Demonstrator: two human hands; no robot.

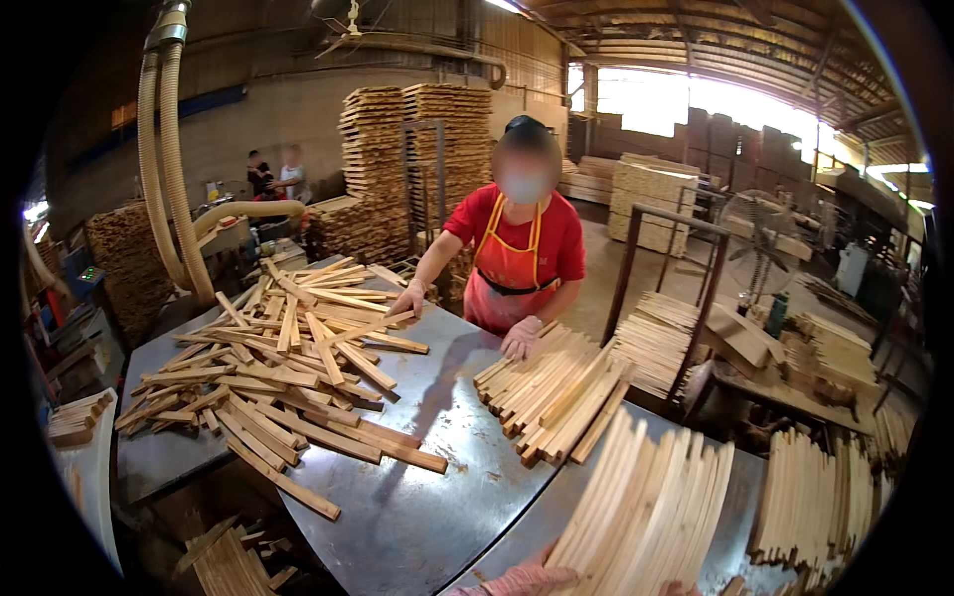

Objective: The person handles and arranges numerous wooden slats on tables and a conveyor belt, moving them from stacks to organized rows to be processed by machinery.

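A row of pale wooden strips (646, 502) lies side by side at the near right, their long sides pointing away from me. My left hand (532, 576), in a pinkish glove, grips the near left side of this row, with its thumb side against the wood. Of my right hand (680, 589) just a small part shows at the lower edge, by the row's near end; its fingers are mostly hidden. Beyond the row, another neat batch of wooden strips (552, 387) rests on the metal table (467, 497). A large jumbled heap of strips (288, 358) covers the table's left side.
Across the table stands a co-worker (517, 258) in a red apron, one gloved hand on the heap, the other on the neat batch. More bundled strips (810, 497) stand at the right. A metal rack (646, 268), a fan (760, 238) and ribbed hoses (164, 169) stand farther off.
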